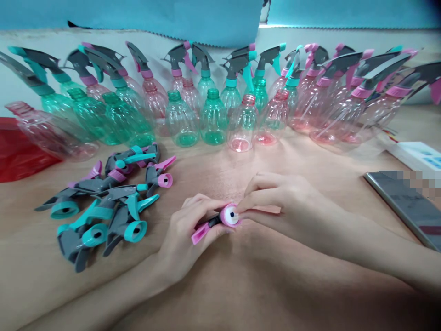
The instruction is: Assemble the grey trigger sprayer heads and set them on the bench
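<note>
Left hand: your left hand (184,225) is closed around a grey-and-pink plastic trigger spray head (216,220), its pink trigger pointing down and to your left.
Spray head: it is held above the table (210,172), near you and roughly central, its round pink ridged collar (224,219) turned up so that you look straight into it.
Inside the collar: a white round disc (228,214) with a small dark hole in the middle.
Right hand: the fingertips of your right hand (287,200) come together at the collar's right edge, beside the disc; whether they pinch anything is too small to tell.
Working well: the step appears to be fingertip work on the disc, so keep the collar facing you and the left grip firm behind it. Light, even pressure around the rim should keep the disc flat; fingertips are best kept clear of the hole.
Pile at left: loose grey plastic spray heads with teal or pink collars and triggers (115,195), heaped beyond your left forearm.
Bottles: open clear green and pink plastic bottles (213,119) stand across the front; behind and at right, more bottles (230,95) wear spray heads.
Edges: a shiny red plastic bag (27,154) far left; a dark flat phone (401,197) right.
</note>
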A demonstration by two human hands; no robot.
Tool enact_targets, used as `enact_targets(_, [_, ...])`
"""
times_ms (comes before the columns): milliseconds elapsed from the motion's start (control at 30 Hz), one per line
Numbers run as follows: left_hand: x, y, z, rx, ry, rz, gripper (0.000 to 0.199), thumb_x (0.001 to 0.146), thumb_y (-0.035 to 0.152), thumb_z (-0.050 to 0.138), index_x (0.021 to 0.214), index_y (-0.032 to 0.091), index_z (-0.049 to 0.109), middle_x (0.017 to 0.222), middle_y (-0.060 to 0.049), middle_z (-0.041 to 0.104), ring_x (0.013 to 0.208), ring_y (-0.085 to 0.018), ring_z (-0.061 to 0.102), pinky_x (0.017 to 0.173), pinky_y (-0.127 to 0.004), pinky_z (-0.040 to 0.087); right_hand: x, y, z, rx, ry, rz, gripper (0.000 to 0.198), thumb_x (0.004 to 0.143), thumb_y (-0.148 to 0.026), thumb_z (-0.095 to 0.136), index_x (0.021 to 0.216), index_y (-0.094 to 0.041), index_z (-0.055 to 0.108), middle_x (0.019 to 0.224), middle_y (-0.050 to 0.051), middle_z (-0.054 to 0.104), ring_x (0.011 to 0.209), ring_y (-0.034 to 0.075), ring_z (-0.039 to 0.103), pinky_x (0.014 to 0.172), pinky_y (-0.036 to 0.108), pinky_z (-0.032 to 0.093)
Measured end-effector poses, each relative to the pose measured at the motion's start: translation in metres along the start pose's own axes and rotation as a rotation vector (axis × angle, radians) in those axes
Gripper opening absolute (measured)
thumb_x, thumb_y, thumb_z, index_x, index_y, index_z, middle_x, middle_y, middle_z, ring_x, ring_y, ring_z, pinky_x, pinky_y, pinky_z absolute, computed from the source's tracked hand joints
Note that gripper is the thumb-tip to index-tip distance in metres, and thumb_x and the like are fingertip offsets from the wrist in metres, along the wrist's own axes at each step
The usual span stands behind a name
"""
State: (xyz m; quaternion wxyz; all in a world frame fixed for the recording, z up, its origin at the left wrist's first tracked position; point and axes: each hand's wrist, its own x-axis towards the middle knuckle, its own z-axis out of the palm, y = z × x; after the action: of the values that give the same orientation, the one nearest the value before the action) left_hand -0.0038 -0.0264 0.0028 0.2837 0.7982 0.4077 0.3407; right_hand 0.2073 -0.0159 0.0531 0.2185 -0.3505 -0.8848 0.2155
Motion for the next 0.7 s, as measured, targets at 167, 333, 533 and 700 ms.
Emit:
enact_targets(167, [0.0011,-0.0001,0.0013,0.007,0.023,-0.007,0.023,0.079,0.028,0.067,0.101,0.022,0.062,0.082,0.0,0.065,0.077,-0.017,0.06,0.072,-0.03,0.046,0.0013,0.0001,0.0004,-0.047,-0.002,-0.016,0.02,0.087,-0.014,0.052,0.075,-0.016,0.069,0.079,0.004,0.061,0.071,0.013,0.055,0.06,0.024,0.041])
enact_targets(333, [0.0006,-0.0005,0.001,0.07,0.028,0.078,0.023,0.08,0.026,0.066,0.103,0.023,0.062,0.083,0.0,0.066,0.077,-0.016,0.058,0.073,-0.03,0.044,0.0011,0.0022,-0.0009,-0.018,-0.026,-0.026,0.018,0.087,-0.015,0.052,0.086,-0.02,0.07,0.08,0.003,0.061,0.071,0.013,0.054,0.061,0.024,0.041])
enact_targets(533, [-0.0008,-0.0008,0.0017,0.134,0.001,0.204,0.02,0.084,0.027,0.063,0.103,0.023,0.06,0.083,0.001,0.067,0.077,-0.016,0.056,0.076,-0.032,0.04,0.0015,0.0007,0.0,0.016,-0.084,-0.053,0.018,0.088,-0.018,0.053,0.077,-0.016,0.067,0.079,0.004,0.059,0.078,0.015,0.053,0.066,0.026,0.041])
enact_targets(700, [-0.0015,-0.0012,0.0014,0.137,-0.03,0.21,0.016,0.084,0.028,0.062,0.099,0.022,0.061,0.083,0.001,0.067,0.078,-0.016,0.055,0.077,-0.032,0.039,0.0012,0.0008,0.0017,0.014,-0.125,-0.06,0.019,0.089,-0.019,0.051,0.077,-0.016,0.066,0.084,0.004,0.059,0.08,0.015,0.052,0.067,0.026,0.041])
